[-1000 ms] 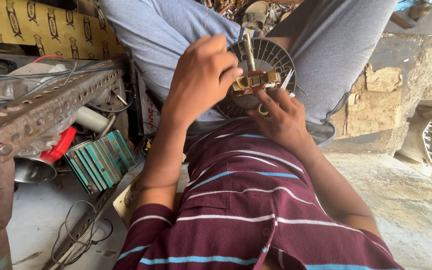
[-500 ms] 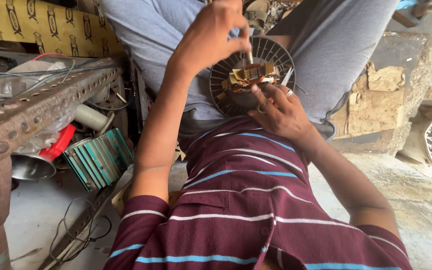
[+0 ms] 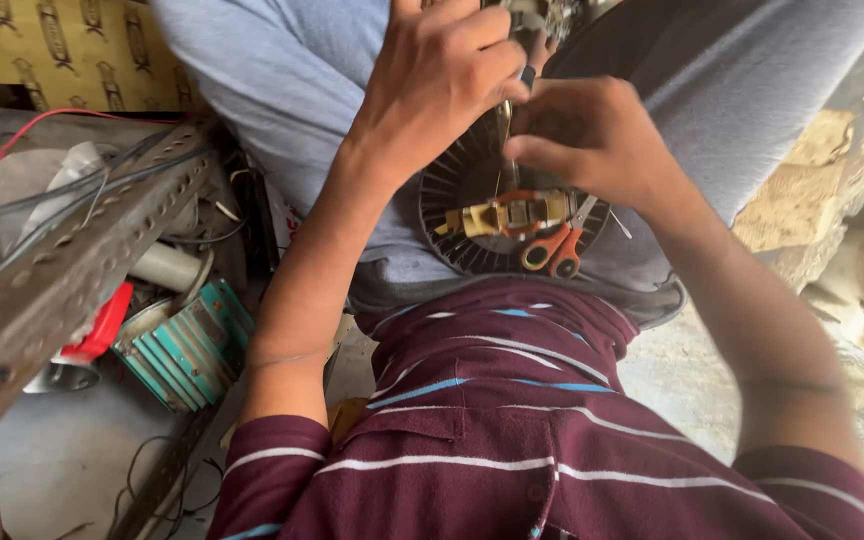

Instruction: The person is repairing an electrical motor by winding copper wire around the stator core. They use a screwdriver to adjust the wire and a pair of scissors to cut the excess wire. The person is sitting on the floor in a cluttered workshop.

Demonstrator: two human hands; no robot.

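A round dark finned disc (image 3: 452,190) rests on my lap, on grey trousers. A yellow and copper wound part (image 3: 507,215) sits at its middle, and orange-handled scissors (image 3: 552,250) lie on it beside that part. My left hand (image 3: 442,80) is raised above the disc with its fingers closed on a thin metal strand (image 3: 508,150) that runs down to the wound part. My right hand (image 3: 592,140) meets it from the right, fingertips pinched at the same strand. What sits between the fingertips is partly hidden.
A rusty perforated angle bar (image 3: 62,270) crosses the left side with loose wires on it. Below it lie a teal ribbed box (image 3: 187,345), a white cylinder (image 3: 167,265) and a red piece (image 3: 102,320). Yellow patterned cardboard (image 3: 52,40) is behind; rough stone (image 3: 812,190) stands right.
Both hands have lifted off the disc and come together above it. The right hand left the wound part, which uncovers the scissors. The view has moved closer.
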